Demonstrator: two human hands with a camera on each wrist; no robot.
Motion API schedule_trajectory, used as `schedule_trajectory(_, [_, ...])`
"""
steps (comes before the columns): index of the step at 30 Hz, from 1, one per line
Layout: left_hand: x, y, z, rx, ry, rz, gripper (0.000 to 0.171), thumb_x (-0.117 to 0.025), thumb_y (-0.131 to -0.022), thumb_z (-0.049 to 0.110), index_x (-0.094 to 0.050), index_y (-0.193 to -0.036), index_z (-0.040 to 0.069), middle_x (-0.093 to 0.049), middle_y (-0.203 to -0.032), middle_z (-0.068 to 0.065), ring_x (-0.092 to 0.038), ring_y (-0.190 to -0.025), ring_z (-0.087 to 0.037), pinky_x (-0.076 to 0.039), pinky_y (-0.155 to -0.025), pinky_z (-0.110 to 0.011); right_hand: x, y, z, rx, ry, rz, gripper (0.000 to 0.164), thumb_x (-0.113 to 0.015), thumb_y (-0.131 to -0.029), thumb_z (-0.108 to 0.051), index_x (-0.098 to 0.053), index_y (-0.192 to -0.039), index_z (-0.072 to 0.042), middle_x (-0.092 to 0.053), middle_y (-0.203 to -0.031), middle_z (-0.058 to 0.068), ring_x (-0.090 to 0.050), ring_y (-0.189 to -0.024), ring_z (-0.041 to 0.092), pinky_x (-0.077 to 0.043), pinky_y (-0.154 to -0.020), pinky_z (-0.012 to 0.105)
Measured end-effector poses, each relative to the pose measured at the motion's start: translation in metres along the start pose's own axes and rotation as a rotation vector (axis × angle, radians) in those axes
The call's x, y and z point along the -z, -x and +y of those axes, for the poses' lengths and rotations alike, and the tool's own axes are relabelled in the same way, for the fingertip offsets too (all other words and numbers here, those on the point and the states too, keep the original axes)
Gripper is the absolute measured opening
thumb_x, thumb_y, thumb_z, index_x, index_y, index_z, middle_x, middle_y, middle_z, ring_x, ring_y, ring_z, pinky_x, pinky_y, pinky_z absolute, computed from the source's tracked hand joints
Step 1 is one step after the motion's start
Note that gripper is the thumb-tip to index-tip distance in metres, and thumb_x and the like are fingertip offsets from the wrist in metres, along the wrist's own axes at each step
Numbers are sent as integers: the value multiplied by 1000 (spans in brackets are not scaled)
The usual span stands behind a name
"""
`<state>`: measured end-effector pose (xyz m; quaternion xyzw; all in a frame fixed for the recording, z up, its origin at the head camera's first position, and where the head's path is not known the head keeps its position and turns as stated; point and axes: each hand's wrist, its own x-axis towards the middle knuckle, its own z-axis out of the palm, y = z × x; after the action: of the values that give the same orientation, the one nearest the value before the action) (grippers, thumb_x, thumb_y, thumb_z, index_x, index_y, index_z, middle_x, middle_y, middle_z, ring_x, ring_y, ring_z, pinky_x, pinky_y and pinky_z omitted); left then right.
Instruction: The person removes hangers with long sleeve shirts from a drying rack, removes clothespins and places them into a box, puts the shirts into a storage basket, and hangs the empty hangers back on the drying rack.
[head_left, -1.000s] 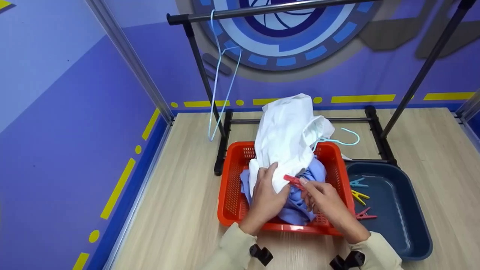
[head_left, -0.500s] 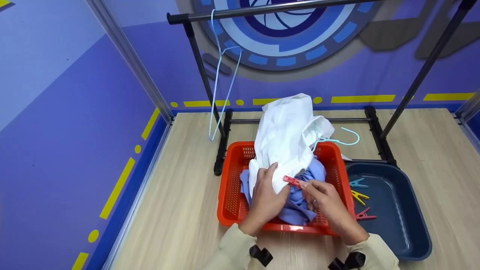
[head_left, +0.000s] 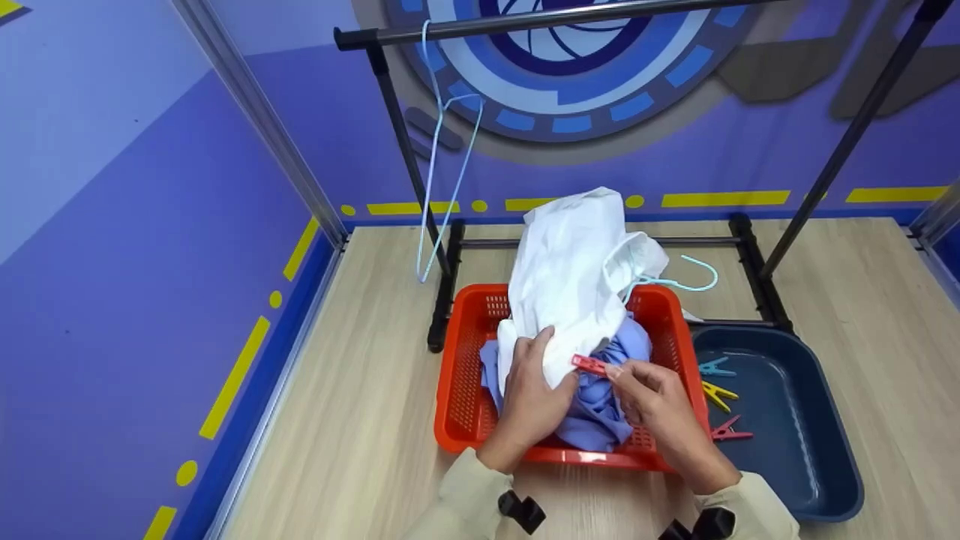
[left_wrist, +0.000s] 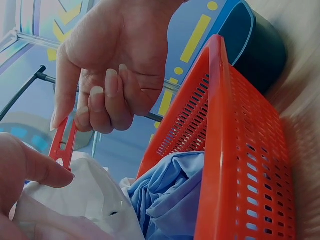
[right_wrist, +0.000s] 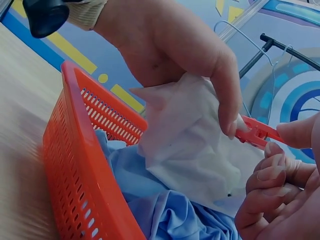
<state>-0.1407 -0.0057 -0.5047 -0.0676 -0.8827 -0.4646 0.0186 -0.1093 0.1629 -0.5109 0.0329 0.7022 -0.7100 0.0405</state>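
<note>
My left hand [head_left: 531, 397] grips the near end of a white cloth garment [head_left: 566, 270], which drapes over the basket's far side. Beside its thumb, my right hand [head_left: 664, 405] pinches a red clothespin [head_left: 588, 365] by its tail ends between thumb and index finger. In the right wrist view the clothespin [right_wrist: 257, 132] has its nose at the garment's edge, right by the left thumb. A light blue hanger [head_left: 694, 285] sticks out of the garment's collar opening. Blue clothing [head_left: 592, 431] lies beneath in the red perforated basket [head_left: 459, 420].
A dark basin [head_left: 795, 420] right of the basket holds a blue clothespin [head_left: 718, 367], a yellow clothespin [head_left: 720, 394] and another red clothespin [head_left: 731, 430]. Behind stands a black clothes rack [head_left: 600, 13] with a bare hanger [head_left: 431, 172] at its left end.
The red clothespin has turned flatter and shifted slightly right and toward me with my right hand. My left hand and the white garment have stayed in place.
</note>
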Motion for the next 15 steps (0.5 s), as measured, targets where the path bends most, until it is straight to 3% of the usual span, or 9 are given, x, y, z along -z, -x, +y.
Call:
schedule_trajectory(6, [0,0,0,14,-1,5,64,-68,-83,17,-45,-143,16,-49,-115,-3,-52,-101,-18,-43,-88,-36,5,3,1,-10,13,12,27,-57,-97,-26,-55,-84,-1,-45,-65,6,-44,-57,15,-42,-53,26])
schedule_trajectory(15, [1,1,-1,8,16,16,63,-68,-83,16,-46,-142,16,-50,-116,-4,-52,-104,-20,-43,-92,-38,13,6,1,-21,-11,19,35,-55,-98,-27,-50,-84,4,-45,-64,6,-44,-55,19,-41,-50,25])
